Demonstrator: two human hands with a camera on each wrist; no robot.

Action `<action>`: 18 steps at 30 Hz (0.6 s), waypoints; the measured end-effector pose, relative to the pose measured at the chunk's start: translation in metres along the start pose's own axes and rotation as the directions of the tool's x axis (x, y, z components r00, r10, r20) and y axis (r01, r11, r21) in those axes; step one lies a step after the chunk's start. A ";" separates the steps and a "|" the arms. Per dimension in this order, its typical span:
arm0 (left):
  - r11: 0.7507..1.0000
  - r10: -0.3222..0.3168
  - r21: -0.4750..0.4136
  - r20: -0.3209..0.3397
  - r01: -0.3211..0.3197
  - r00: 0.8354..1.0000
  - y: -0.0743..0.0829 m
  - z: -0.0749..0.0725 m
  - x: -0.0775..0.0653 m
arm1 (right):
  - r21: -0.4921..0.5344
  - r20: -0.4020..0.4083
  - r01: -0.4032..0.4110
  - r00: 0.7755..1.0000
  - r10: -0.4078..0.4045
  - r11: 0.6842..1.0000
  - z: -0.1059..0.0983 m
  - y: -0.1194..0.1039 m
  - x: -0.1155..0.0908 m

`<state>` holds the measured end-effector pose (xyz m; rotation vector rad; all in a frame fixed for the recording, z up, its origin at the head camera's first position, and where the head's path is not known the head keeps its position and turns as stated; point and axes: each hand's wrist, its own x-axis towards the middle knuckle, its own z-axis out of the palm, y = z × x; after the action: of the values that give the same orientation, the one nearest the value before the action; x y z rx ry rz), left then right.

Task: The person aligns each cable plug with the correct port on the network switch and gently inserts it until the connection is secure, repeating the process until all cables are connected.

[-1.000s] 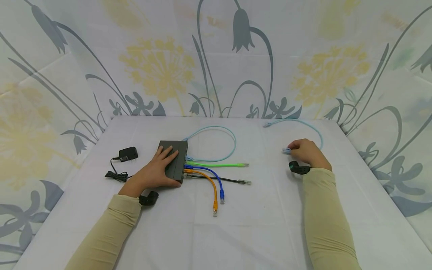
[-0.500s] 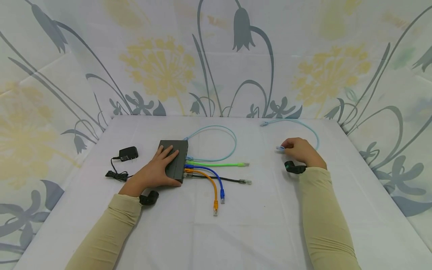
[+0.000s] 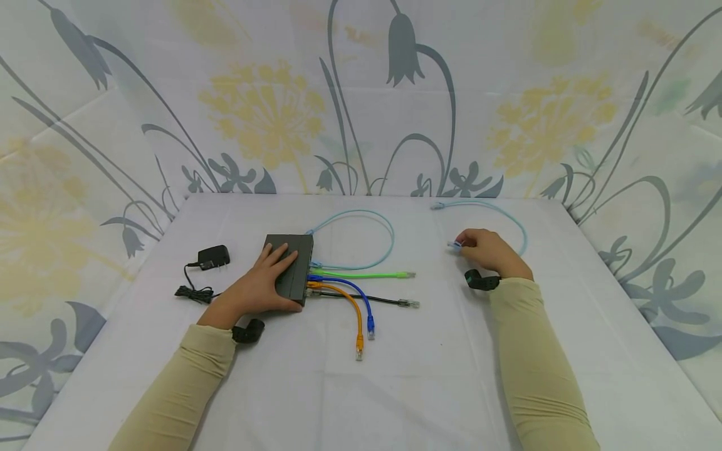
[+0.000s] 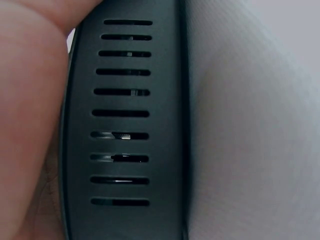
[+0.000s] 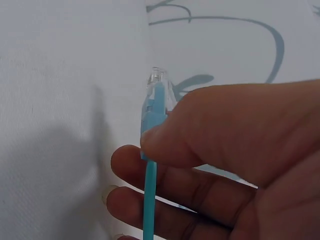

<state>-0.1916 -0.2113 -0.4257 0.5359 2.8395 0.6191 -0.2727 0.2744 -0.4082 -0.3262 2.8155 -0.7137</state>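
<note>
In the head view, my left hand (image 3: 256, 288) lies with spread fingers on top of a black network switch (image 3: 293, 275), its thumb along the near edge. The slotted side of the switch (image 4: 122, 125) fills the middle of the left wrist view. Ethernet cables run out of its right side: green (image 3: 366, 275), blue (image 3: 361, 294), orange (image 3: 355, 307), black (image 3: 378, 299) and a looped light-blue one (image 3: 393, 235). My right hand (image 3: 491, 249) pinches the clear-tipped plug (image 5: 155, 107) of a second light-blue Ethernet cable (image 3: 520, 228) between thumb and fingers.
A black power adapter (image 3: 214, 257) with a bundled cord (image 3: 194, 293) lies left of the switch. The second light-blue cable's other plug (image 3: 437, 205) rests near the back edge. Flower-patterned cloth (image 3: 361, 100) rises behind the white table cover (image 3: 395, 401).
My right hand has moved left with the light-blue plug, and the cable has slid left along with it. The left hand and the switch have stayed in place.
</note>
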 end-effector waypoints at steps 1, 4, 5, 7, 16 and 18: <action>1.000 0.000 -0.001 -0.001 0.000 1.000 0.000 0.000 0.000 | 0.002 0.001 0.000 1.000 0.000 1.000 0.001 -0.001 0.001; 1.000 -0.001 -0.006 0.000 0.001 1.000 0.001 0.000 0.000 | 0.003 0.001 0.005 1.000 -0.005 1.000 0.002 -0.004 0.001; 1.000 -0.001 -0.006 0.000 0.001 1.000 0.001 0.000 0.000 | 0.006 0.002 0.005 1.000 -0.005 1.000 0.003 -0.005 0.001; 1.000 -0.004 -0.006 0.001 0.004 1.000 0.001 0.000 0.000 | 0.009 0.001 0.007 1.000 -0.007 1.000 0.004 -0.007 0.002; 1.000 -0.007 -0.010 0.003 0.007 1.000 0.002 -0.001 -0.001 | 0.025 -0.015 0.033 0.999 -0.032 0.999 0.010 -0.017 0.004; 1.000 -0.006 -0.008 0.002 0.006 1.000 0.002 -0.001 -0.001 | 0.025 -0.021 0.044 0.999 -0.043 0.999 0.012 -0.018 0.005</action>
<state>-0.1905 -0.2105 -0.4242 0.5269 2.8341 0.6281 -0.2717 0.2519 -0.4105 -0.3787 2.8244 -0.7654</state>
